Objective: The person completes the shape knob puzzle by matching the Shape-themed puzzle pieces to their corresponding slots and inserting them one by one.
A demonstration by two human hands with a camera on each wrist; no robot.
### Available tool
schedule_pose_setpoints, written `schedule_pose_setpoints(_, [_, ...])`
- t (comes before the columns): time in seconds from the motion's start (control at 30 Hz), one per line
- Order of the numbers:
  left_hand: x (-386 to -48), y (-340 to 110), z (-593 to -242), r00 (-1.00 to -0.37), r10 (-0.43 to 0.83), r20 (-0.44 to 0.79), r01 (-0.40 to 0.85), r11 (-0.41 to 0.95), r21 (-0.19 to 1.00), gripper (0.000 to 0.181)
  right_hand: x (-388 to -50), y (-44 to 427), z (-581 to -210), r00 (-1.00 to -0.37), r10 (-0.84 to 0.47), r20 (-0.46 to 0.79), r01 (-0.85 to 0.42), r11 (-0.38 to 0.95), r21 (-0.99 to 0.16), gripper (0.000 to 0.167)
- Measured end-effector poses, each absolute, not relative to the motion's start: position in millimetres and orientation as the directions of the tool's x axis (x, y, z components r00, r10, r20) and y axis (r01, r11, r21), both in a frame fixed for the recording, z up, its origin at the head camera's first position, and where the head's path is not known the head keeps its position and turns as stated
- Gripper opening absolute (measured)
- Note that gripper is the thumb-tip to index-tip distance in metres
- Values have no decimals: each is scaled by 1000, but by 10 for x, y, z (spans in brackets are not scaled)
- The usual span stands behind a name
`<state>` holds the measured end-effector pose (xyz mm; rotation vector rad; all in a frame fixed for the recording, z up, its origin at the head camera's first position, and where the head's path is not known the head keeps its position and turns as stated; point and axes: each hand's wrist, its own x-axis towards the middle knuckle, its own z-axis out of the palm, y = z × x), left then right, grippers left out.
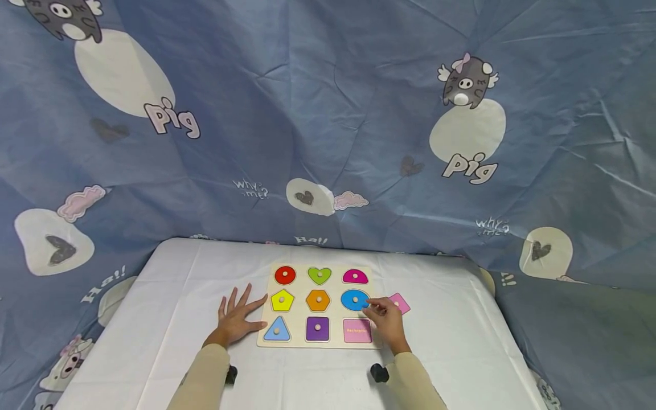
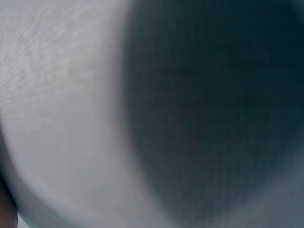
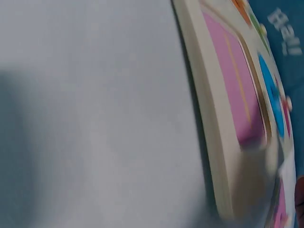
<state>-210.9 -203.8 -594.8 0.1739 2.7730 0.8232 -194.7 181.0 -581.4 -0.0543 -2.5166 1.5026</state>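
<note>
A wooden shape puzzle board (image 1: 299, 310) lies on the white-covered table, with several knobbed pieces in it. My left hand (image 1: 236, 319) has its fingers spread, with thumb and index fingertip at the board's left edge. Above the board's right side, my right hand (image 1: 386, 322) has bent fingers and a gap between thumb and index finger; nothing shows between them. Its fingertips are beside the blue oval piece (image 1: 351, 300), clear of the knob. A loose pink piece (image 1: 402, 303) with a knob lies just right of that hand. The pink rectangle recess (image 3: 232, 76) holds no piece.
White cloth (image 1: 169, 319) covers the table around the board. A blue printed curtain (image 1: 328, 142) hangs behind and at the sides. In the left wrist view there is only blurred cloth and a dark shadow (image 2: 213, 104). Black wrist devices (image 1: 379, 373) sit below the sleeves.
</note>
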Motion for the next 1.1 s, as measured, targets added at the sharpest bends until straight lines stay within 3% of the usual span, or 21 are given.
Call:
schedule_pose_setpoints(0.5, [-2099, -2053, -5941, -963, 190, -191, 53, 827, 559, 75, -2054, 2369, -5901, -930, 346, 124, 95, 551, -829, 25])
schedule_pose_setpoints(0.8, [-2108, -2043, -5937, -966, 183, -184, 50, 826, 562, 74, -2088, 2507, -5952, -940, 342, 0, 206, 567, -797, 28])
schedule_pose_setpoints(1.1, [-2112, -2035, -5951, -965, 180, -192, 45, 831, 554, 74, -2104, 2529, -5946, -948, 318, 28, 179, 601, -779, 22])
